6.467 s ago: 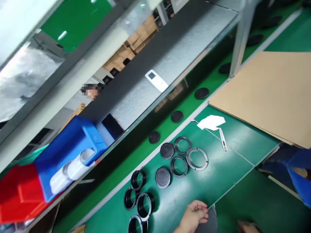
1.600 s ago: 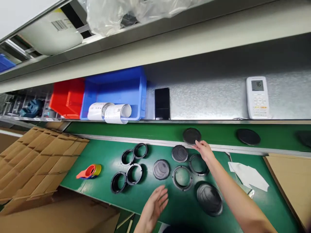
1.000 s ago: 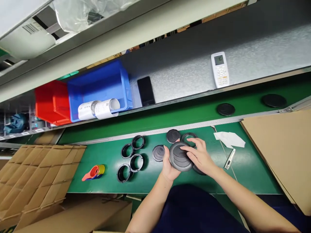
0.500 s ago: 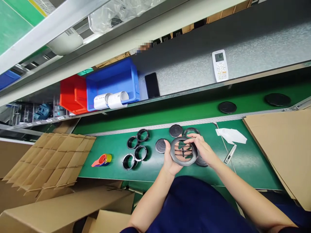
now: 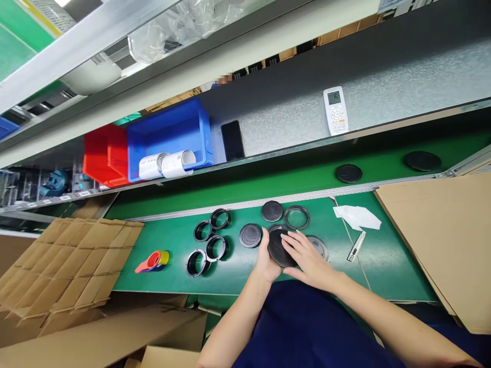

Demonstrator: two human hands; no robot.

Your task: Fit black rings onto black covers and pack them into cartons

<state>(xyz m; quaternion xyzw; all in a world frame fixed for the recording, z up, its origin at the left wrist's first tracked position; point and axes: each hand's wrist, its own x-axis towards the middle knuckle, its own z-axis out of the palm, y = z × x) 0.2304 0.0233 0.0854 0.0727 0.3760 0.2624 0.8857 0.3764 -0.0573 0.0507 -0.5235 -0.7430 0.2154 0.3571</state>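
Note:
In the middle, my left hand [image 5: 267,260] holds a round black air vent [image 5: 279,249] by its edge, thumb at the left rim. The vent's face now looks like a solid dark disc. My right hand [image 5: 307,255] lies over its right part with fingers stretched out on the face, and the thumb is apart below. Two black round vents, one [image 5: 250,235] left of my left hand and one [image 5: 272,210] behind it, lie on the green table [image 5: 161,283]. A flat black ring [image 5: 297,217] lies behind my hands. Another round part [image 5: 319,246] is partly hidden by my right hand.
Several black collars [image 5: 198,262] stand at left, near a red and yellow tape ring [image 5: 156,259]. White paper [image 5: 358,217] and a utility knife [image 5: 356,246] lie right. Two dark discs [image 5: 349,174] rest on the rear green strip. Cardboard [image 5: 441,220] borders the right; a shelf [image 5: 276,128] overhangs.
The held part showed an open centre with thin crossbars; now its face is solid and dark. My right hand has gone from gripping its rim to lying flat on it.

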